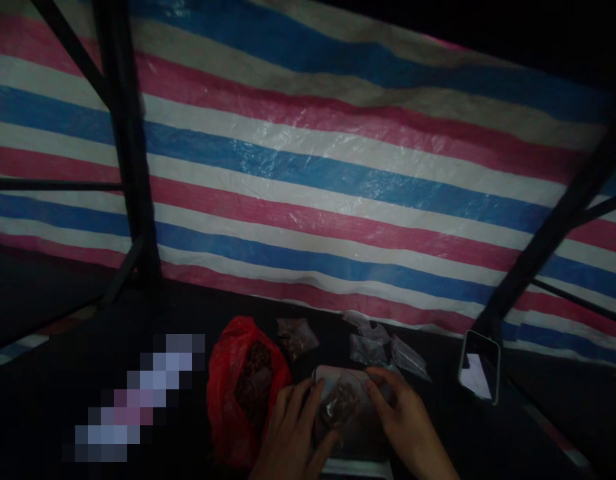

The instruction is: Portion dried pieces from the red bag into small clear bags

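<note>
My left hand (293, 430) and my right hand (405, 420) both grip a small clear plastic bag (345, 407) of dark brownish pieces, fingers curled on its left and right edges. The bag rests over a pale flat base (358, 468) that I cannot make out well. Just left of my left hand stands an open red plastic bag (233, 387) holding more of the dark pieces. The scene is very dim.
Several small clear filled bags (295, 337) (371, 348) (411, 358) lie on the dark table beyond my hands. A phone (479, 365) leans at the right. A striped red, white and blue tarp (318, 180) hangs behind, with dark metal poles (131, 173) (548, 247) either side.
</note>
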`<state>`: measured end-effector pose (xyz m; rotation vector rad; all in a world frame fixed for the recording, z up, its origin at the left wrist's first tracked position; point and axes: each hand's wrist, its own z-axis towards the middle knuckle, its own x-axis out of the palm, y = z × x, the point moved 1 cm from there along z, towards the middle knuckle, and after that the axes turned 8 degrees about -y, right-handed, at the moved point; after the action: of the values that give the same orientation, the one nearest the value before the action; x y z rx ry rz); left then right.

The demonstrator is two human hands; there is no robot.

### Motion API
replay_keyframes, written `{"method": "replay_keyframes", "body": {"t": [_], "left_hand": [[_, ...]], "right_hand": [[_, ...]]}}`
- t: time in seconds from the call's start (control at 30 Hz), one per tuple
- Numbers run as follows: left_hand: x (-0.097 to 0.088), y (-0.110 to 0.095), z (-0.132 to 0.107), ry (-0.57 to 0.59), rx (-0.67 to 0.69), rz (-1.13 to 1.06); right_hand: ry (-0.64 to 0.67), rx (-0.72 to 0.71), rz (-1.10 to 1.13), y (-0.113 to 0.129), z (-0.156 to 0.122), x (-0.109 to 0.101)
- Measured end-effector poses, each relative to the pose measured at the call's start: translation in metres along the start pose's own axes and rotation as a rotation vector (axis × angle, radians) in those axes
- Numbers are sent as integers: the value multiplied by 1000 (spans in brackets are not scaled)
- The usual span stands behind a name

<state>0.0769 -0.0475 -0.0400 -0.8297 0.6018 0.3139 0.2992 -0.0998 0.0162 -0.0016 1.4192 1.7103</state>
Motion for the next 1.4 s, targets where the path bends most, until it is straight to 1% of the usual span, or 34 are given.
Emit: {"method": "replay_keyframes", "body": {"t": [0.03,0.07,0.13,0.17,0.2,0.27,0.33,0.37,0.43,0.5,0.53,0.57,0.63,0.7,0.77,0.83,0.9,0.97,1.03,1.07,1.13,1.2,1.23,1.3,1.4], "left_hand": [[-3,5,-2,-41,39,18],[-6,11,-5,-54,84,41],[-19,23,-9,-103,140,130],[-28,30,-11,-165,138,193],[-38,37,-12,-205,136,248],[-60,50,-13,-202,80,367],[-80,60,-10,-31,93,500],[-89,63,-7,28,89,568],[-102,65,-4,83,77,664],[-108,64,-2,118,75,721],[-109,63,-3,115,60,743],[-109,62,-4,99,30,763],[-111,60,-6,46,-79,797],[-114,56,-7,24,-205,800],[-117,49,-6,31,-274,778],[-119,41,-4,8,-280,766],[-119,34,-2,-10,-253,761],[-116,32,-4,-13,-242,739],[-112,32,-7,-32,-238,689],[-111,33,-10,-54,-229,661],[-110,34,-15,-106,-192,600],[-110,33,-17,-148,-144,535],[-111,32,-18,-169,-126,504],[-110,28,-16,-203,-99,445],[-105,22,-12,-263,-66,361]], "right_hand": [[-50,-13,-22,-4,0,-2],[-78,-19,-32,-7,0,-5],[-79,-20,-26,-10,0,-12],[-74,-25,-26,-10,-1,-15],[-68,-39,-32,-7,-3,-17],[-47,-96,-60,5,-10,-16],[39,-202,-101,27,-22,-6],[123,-274,-125,40,-28,4],[346,-438,-187,68,-40,28],[496,-582,-236,90,-44,51],[538,-647,-284,98,-42,60],[549,-694,-357,104,-37,67],[550,-765,-511,112,-22,73],[512,-774,-570,117,-3,71],[470,-772,-582,122,13,64],[450,-772,-587,127,22,57],[460,-771,-589,130,23,50],[489,-757,-547,128,20,41],[487,-707,-418,121,17,28],[460,-663,-344,115,16,19],[354,-551,-257,99,17,1],[241,-443,-298,77,21,-17],[209,-404,-328,65,23,-23],[179,-334,-349,42,25,-31],[185,-255,-335,18,24,-29]]}}
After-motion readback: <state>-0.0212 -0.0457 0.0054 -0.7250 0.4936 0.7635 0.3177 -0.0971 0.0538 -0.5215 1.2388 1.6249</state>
